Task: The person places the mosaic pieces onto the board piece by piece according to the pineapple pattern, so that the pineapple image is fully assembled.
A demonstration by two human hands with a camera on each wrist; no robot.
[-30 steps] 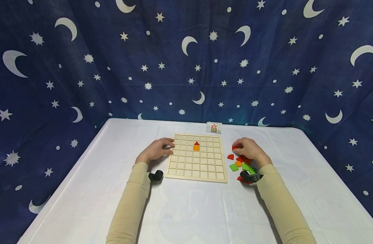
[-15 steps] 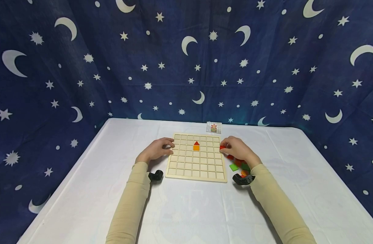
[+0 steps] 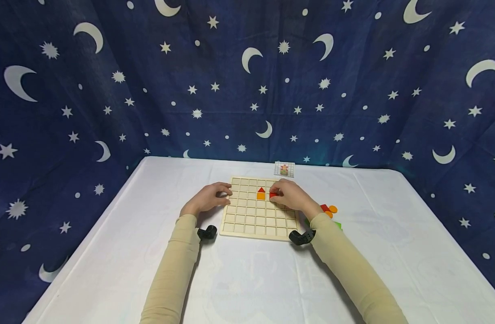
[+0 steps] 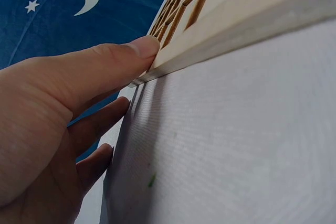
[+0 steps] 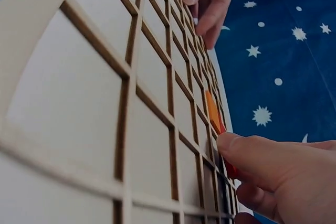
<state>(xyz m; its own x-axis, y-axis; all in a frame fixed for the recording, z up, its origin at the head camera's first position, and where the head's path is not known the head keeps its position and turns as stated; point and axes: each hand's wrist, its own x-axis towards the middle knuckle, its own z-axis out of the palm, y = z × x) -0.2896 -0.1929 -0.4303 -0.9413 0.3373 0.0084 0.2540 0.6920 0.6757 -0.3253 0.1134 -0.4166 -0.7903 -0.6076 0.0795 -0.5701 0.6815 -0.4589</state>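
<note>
A pale wooden grid board (image 3: 251, 220) lies on the white table. An orange square (image 3: 261, 196) sits in one of its cells in the head view, with a red triangle (image 3: 261, 190) in the cell just beyond. My right hand (image 3: 291, 195) is over the board's right half and pinches a small red piece (image 3: 273, 195), whose full shape the fingers hide. That piece is a little right of the orange square. My left hand (image 3: 207, 198) is at the board's left edge. Its thumb (image 4: 142, 48) touches the rim in the left wrist view, while the other fingers are relaxed.
Loose red pieces (image 3: 325, 208), orange discs (image 3: 333, 209) and green pieces (image 3: 338, 225) lie right of the board, partly behind my right arm. A small card (image 3: 284, 169) with a coloured grid picture lies beyond the board. A dark curtain (image 3: 247, 90) hangs behind the table.
My right hand has carried the red piece leftward from the loose pieces to over the board, near the orange square. The left hand has stayed at the board's edge.
</note>
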